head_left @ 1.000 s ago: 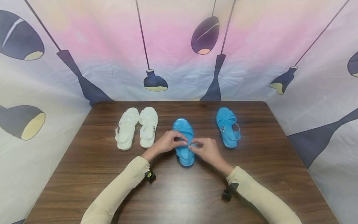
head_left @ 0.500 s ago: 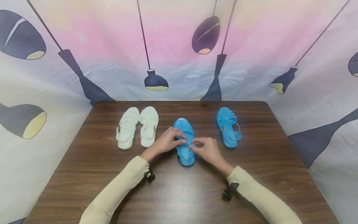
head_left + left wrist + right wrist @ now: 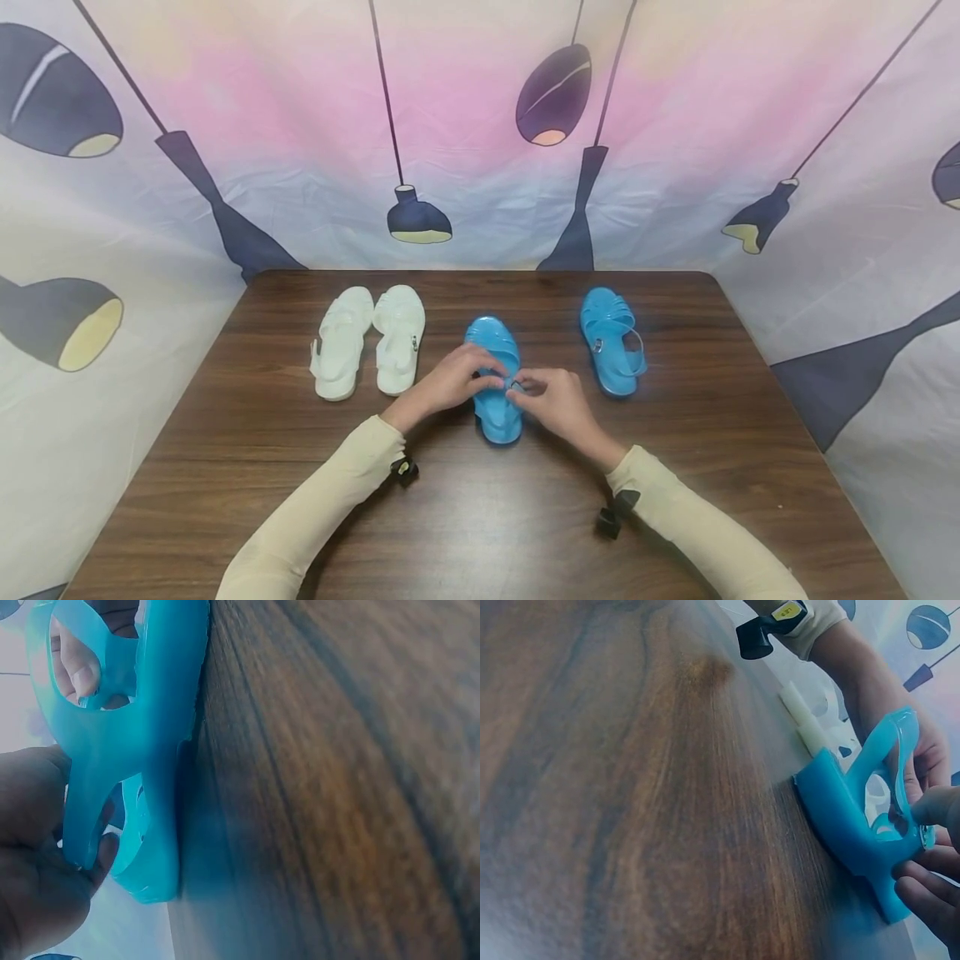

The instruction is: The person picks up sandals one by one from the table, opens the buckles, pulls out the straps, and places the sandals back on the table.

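Note:
In the head view a blue sandal [image 3: 498, 417] lies at the table's middle, toe away from me. My left hand [image 3: 459, 379] reaches over it from the left, thumb and index finger close together at the ankle strap. In the left wrist view part of the sandal [image 3: 112, 742] covers some fingers. Opposite, my right hand [image 3: 555, 398] pinches the strap by its small buckle [image 3: 928, 836] on the sandal's right side. Both hands' fingertips nearly meet. Whether the strap end passes through the buckle is hidden by the fingers.
A second blue sandal [image 3: 613, 342] lies to the right, its ankle strap forming a loop. Two white sandals [image 3: 341, 346] stand side by side on the left. The brown wooden table [image 3: 480, 517] ends at a printed cloth backdrop [image 3: 480, 142].
My left fingertips drew back slightly from the right hand half a second ago, and now they are close to it again. The right hand and the sandal stay nearly still.

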Available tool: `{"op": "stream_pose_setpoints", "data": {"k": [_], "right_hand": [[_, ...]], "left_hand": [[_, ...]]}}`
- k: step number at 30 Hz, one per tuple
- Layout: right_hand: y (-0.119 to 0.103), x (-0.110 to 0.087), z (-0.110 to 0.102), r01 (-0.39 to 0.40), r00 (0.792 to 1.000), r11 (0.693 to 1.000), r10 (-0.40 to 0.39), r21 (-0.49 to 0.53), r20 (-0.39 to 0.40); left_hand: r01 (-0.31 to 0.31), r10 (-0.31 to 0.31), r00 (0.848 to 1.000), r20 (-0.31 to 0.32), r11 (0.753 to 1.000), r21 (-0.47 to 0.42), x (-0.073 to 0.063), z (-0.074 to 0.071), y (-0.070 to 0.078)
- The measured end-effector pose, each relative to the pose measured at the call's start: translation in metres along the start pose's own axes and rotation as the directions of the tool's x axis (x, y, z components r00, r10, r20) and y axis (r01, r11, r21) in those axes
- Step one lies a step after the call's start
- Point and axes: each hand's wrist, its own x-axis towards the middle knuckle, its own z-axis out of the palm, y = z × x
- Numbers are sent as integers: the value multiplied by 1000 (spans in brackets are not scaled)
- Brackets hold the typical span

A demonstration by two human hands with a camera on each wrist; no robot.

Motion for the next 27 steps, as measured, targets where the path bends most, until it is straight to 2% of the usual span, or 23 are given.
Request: {"op": "stream_pose_setpoints", "data": {"k": [4, 12, 18, 27], "right_hand": [[0, -2, 0, 2, 1000, 1000, -2, 2, -8], [1, -3, 1, -16, 1000, 999, 17, 42, -24], [2, -3, 1, -12, 999, 998, 14, 55, -36], [4, -4, 2, -18, 998, 996, 23, 85, -54]], "left_hand": [[5, -5, 1000, -21, 1000, 3, 0, 1, -1], [68, -67, 997, -26, 997, 31, -1, -1, 1], [106, -103, 992, -70, 993, 47, -1, -1, 2], [151, -149, 984, -101, 988, 21, -1, -3, 7]]}}
